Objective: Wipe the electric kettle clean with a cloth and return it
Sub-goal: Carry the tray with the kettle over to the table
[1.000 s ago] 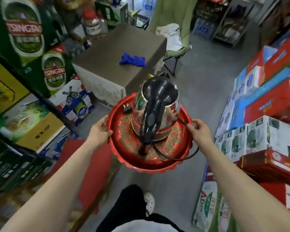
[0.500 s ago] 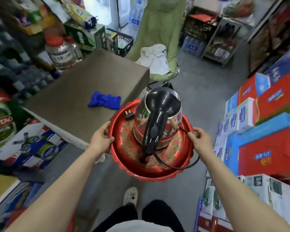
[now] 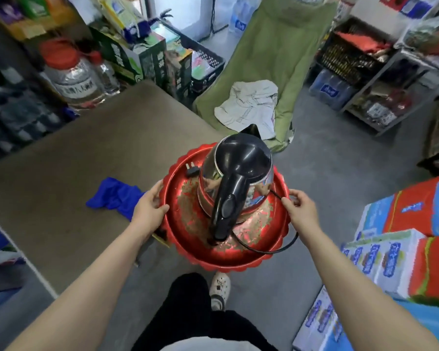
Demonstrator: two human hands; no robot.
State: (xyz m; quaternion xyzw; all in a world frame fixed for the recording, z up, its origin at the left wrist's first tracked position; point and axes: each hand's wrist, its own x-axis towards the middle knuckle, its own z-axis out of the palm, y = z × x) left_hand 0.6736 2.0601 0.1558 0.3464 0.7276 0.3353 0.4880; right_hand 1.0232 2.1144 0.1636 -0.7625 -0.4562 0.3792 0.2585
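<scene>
Hands on both sides of a round red tray (image 3: 188,249) with scalloped rim, carried level in front of the body. Left hand (image 3: 148,210) grips the tray's left rim, thumb over the top edge, fingers (image 3: 154,192) curled around the rim, closed on it. Right hand (image 3: 299,207) grips the right rim, fingers (image 3: 288,200) curled and pinched on the edge, the black power cord (image 3: 269,250) passing right by them; cannot tell if the cord is pinched too. Electric kettle (image 3: 236,173) stands upright in the middle of the tray: shiny steel body, black lid, black handle pointing toward the person, spout pointing away. Cord runs from the kettle base, loops out past the tray's near-right rim and back up toward the right hand. Black plug (image 3: 192,169) lies on the tray's far-left part, just beside the kettle. Tray's left part sits above the corner of the brown counter (image 3: 74,160); whether it touches the counter, cannot tell. Blue cloth (image 3: 115,196) lies crumpled on the counter, just left of the left hand, partly hidden behind it. Green folding chair (image 3: 271,59) with a white cloth (image 3: 249,105) on its seat stands beyond the kettle. Stacked cartons (image 3: 403,239) at right on the grey floor (image 3: 340,173).
</scene>
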